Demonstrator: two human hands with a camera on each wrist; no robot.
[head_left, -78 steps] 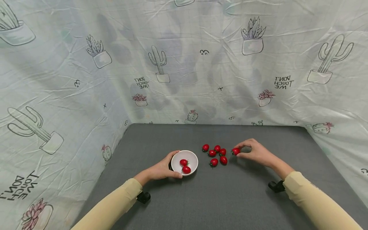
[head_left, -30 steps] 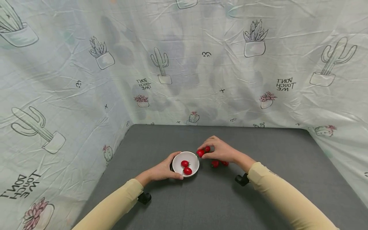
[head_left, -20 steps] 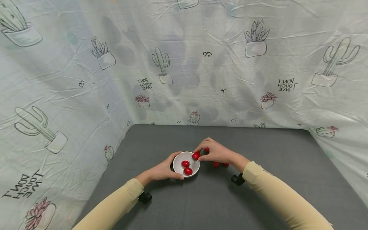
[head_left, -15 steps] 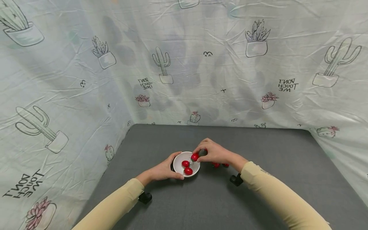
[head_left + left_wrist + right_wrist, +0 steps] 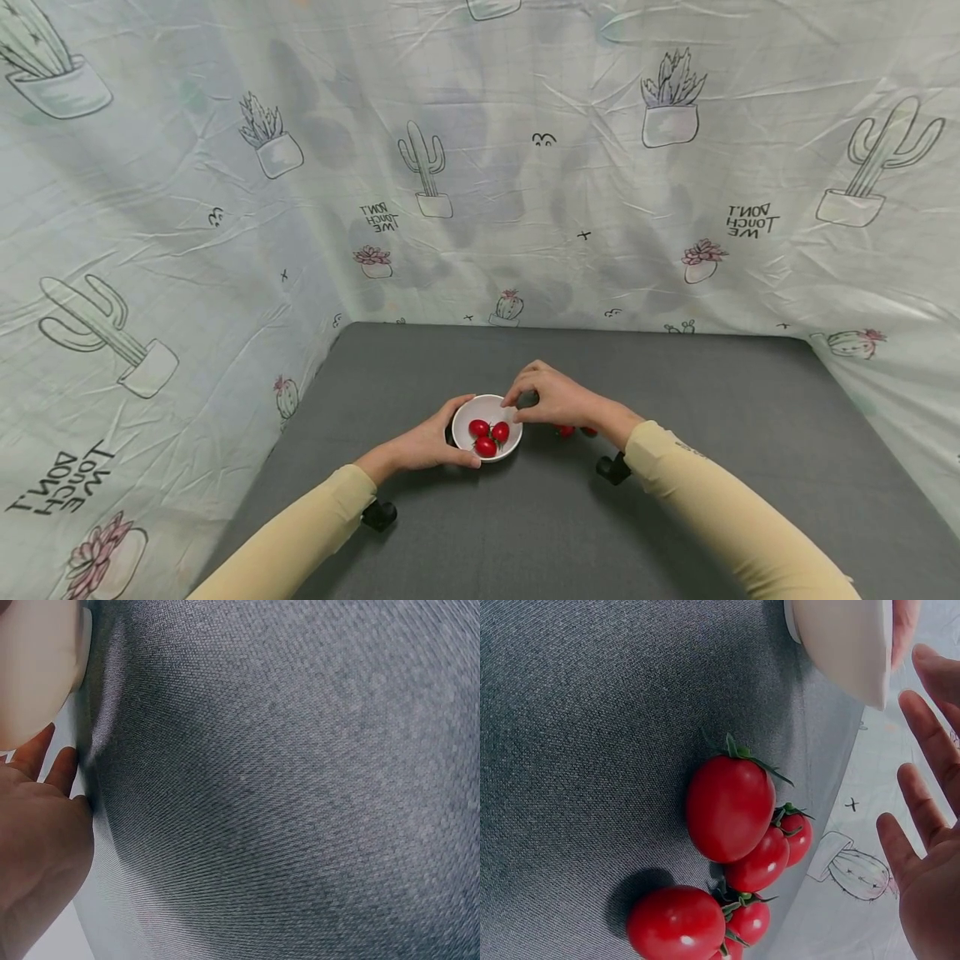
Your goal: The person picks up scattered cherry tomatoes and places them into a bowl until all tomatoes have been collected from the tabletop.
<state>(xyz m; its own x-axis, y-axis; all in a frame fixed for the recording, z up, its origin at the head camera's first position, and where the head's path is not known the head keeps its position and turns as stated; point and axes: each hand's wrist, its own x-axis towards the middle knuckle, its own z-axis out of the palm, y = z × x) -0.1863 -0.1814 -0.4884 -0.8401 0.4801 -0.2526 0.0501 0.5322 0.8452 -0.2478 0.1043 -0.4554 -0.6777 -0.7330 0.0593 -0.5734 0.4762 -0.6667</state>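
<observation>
Both hands at bowl [image 5: 510, 421] — right [image 5: 551, 398] fingers seemingly spread.

The camera on my head looks forward and down from well back, taking in the whole grey woven table mat [image 5: 675, 517], the cactus-printed cloth backdrop [image 5: 525, 167] and both my forearms. The camera on my left wrist sits very near the mat [image 5: 300, 787], facing along it; the small round white bowl [image 5: 34, 667] shows at its top left corner. The camera on my right wrist is equally near, turned sideways, facing the loose red cherry tomatoes [image 5: 730, 808]. All three views share the bowl [image 5: 844, 645] [image 5: 462, 414] and the mat.
</observation>
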